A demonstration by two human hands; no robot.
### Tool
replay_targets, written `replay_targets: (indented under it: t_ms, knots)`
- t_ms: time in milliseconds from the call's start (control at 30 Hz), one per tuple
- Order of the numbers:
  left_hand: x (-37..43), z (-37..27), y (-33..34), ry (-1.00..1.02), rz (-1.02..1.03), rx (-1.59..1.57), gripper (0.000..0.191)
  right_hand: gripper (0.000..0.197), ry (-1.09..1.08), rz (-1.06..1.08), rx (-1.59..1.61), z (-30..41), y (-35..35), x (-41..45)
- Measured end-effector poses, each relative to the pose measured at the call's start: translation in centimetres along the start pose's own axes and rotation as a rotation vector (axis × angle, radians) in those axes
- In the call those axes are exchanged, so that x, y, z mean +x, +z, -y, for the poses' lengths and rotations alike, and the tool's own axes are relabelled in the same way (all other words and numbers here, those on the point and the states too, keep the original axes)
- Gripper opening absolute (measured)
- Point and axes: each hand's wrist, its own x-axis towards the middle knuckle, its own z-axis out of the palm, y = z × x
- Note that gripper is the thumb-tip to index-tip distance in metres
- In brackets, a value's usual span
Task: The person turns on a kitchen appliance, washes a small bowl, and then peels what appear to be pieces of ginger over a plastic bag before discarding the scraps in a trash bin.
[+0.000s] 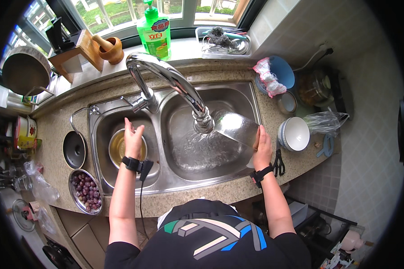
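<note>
My left hand (133,139) is over the left sink basin (102,129), fingers apart and holding nothing. Beneath it sits a round metal bowl (114,148) with a yellowish inside, partly hidden by the hand. Over the right basin (175,158), my right hand (263,148) grips the edge of a shiny piece of metal kitchenware (237,127), tilted beside the tap. Its exact kind is unclear because of glare. The chrome tap (178,79) arches over that basin, its spout above rippling water (205,153).
Grapes (86,191) fill an oval dish at the left front edge. A black lid (74,149) lies beside the left basin. Black scissors (278,163), white bowls (294,133) and a blue basin (282,72) stand right. Behind the tap are a green soap bottle (155,35) and wooden mortar (111,53).
</note>
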Motion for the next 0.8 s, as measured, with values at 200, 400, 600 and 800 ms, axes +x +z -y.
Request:
replay_targets:
  t_ms: [200, 400, 600, 800]
  knots:
    - [-8.5, 2.8, -1.8, 0.183, 0.161, 0.358, 0.025, 0.071, -0.012, -0.107, -0.011, 0.0, -0.3, -1.2]
    - [-15.7, 2.6, -3.1, 0.071, 0.129, 0.308, 0.026, 0.066, 0.011, -0.085, 0.208, 0.8, 2.8, -3.1]
    - [-19.5, 3.0, -4.7, 0.063, 0.046, 0.349, 0.030, 0.065, 0.536, 0.570, 0.720, -0.5, 9.9, -5.8]
    - [-24.3, 2.5, -4.5, 0.209, -0.102, 0.295, 0.025, 0.031, 0.804, 0.961, 0.849, -2.7, 13.2, -8.0]
